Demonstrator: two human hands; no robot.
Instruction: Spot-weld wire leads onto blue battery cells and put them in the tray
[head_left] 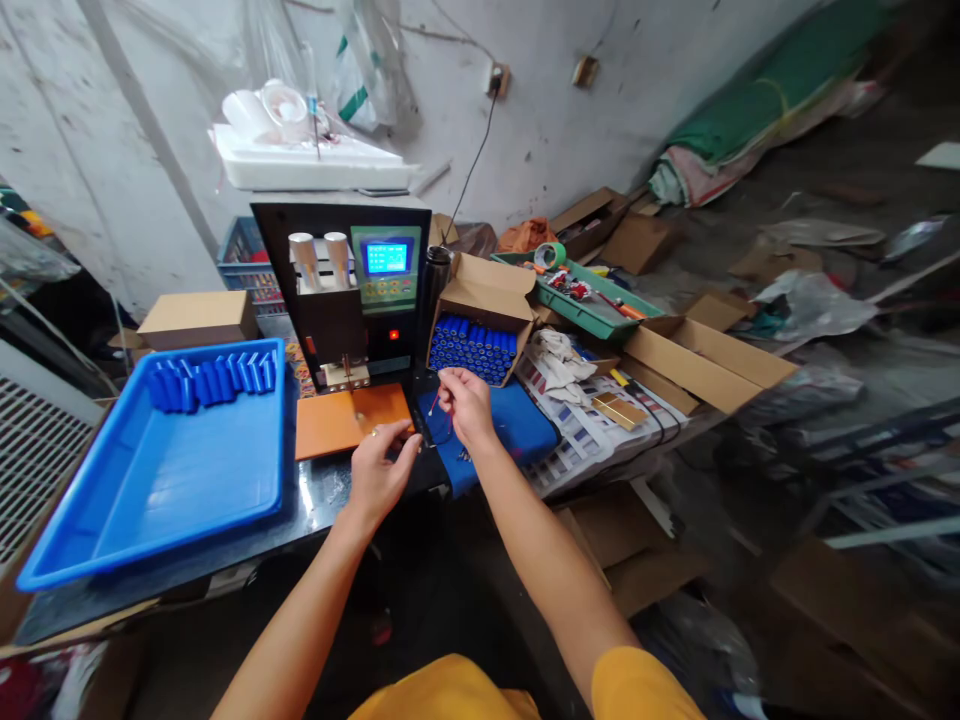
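Note:
My left hand [381, 470] is over the front right edge of an orange board [330, 425], its thumb and fingers apart with nothing visible between them. To the right, my right hand [466, 405] is closed in a pinch at a thin red wire [433, 404], which hangs by the fingertips over a blue cloth [517, 420]. The board lies under a spot welder [390, 340] with a lit blue display and two silver cylinders. Behind my right hand, an open cardboard box [487, 285] holds many blue cylindrical cells [474, 345].
On the left stands a blue tray [187, 490] with a row of blue cells [214, 380] along its back. A green tray [592, 305] with tape and tools sits at the back right. Near it are a white cloth [559, 365] and an open carton [697, 365].

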